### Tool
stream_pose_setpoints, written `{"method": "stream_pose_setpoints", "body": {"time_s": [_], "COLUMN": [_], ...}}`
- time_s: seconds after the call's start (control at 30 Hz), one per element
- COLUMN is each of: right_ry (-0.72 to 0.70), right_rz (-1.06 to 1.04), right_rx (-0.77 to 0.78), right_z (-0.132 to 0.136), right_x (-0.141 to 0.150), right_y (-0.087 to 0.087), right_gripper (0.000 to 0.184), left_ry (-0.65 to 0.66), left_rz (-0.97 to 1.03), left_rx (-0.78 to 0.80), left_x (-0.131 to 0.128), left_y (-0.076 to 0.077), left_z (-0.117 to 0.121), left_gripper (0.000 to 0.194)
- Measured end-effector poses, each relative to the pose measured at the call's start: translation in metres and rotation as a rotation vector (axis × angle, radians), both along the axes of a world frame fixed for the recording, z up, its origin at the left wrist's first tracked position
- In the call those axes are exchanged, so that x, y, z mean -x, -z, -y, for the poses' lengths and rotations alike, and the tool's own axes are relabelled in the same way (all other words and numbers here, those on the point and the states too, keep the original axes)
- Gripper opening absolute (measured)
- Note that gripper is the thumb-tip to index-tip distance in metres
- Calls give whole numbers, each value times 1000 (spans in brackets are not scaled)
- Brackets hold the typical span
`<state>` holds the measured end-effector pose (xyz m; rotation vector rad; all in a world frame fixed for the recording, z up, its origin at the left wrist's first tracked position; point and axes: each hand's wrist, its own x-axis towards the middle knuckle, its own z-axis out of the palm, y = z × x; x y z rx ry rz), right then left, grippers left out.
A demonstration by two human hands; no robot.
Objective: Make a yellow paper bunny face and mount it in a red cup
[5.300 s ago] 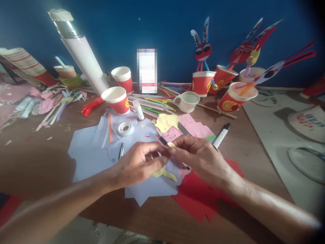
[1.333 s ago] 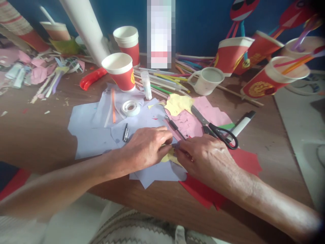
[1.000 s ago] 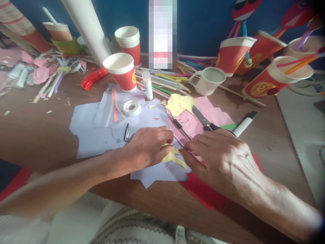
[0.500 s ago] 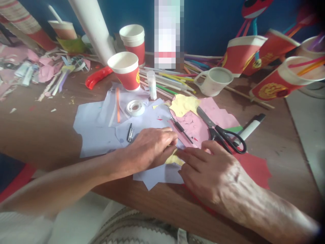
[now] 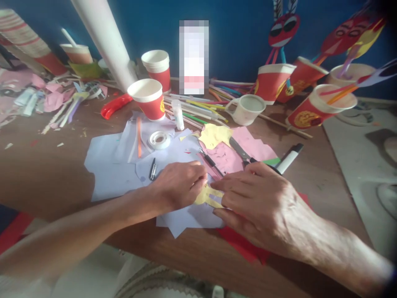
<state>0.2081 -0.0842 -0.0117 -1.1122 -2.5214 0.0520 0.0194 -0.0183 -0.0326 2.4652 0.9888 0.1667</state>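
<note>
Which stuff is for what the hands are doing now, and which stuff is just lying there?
In the job:
yellow paper cut-out, between the left grip and the right grip
pale paper under it
maybe the pen and scissors, close by

Just lying about, it seems:
white mug
white tape roll
orange strip

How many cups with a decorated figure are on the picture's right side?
4: the leftmost red cup, another red cup just behind it, a partly hidden cup at the back, and a red cup in front. The dark upper-right corner may hide more.
</note>
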Motion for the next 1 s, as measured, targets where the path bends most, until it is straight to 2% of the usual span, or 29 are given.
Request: {"method": "stream_pose_setpoints", "body": {"time_s": [0.13,0.23,0.37,0.5,0.67,0.8,0.83,0.9,1.0], "right_ry": [-58,-39,-47,-51,-34,47,64,75,64], "right_rz": [45,86,45,37,-97,-188,-190,-182,-175], "right_rx": [28,24,9,12,91,83,83,98,150], "right_z": [1,3,5,3,-5,-12,-14,-16,-18], "right_x": [3,8,9,11,1,-10,-11,-12,-11], "right_y": [11,23,26,21,-2,-11,-10,-6,0], "right_gripper": [26,27,27,33,31,26,25,23,23], "left_ry": [-37,-44,-44,-45,-16,70,117,202,225], "left_rz": [44,74,75,102,196,150,110,12,-106], "left_rx": [18,24,45,56,125,49,25,-7,-29], "left_x": [1,1,0,1,8,20,23,29,32], "left_y": [-2,-6,-6,-7,-21,-25,-24,-23,-21], "left_z": [-2,-3,-4,-6,-11,-10,-9,-6,-2], "left_gripper": [22,23,23,23,19,11,12,27,47]}}
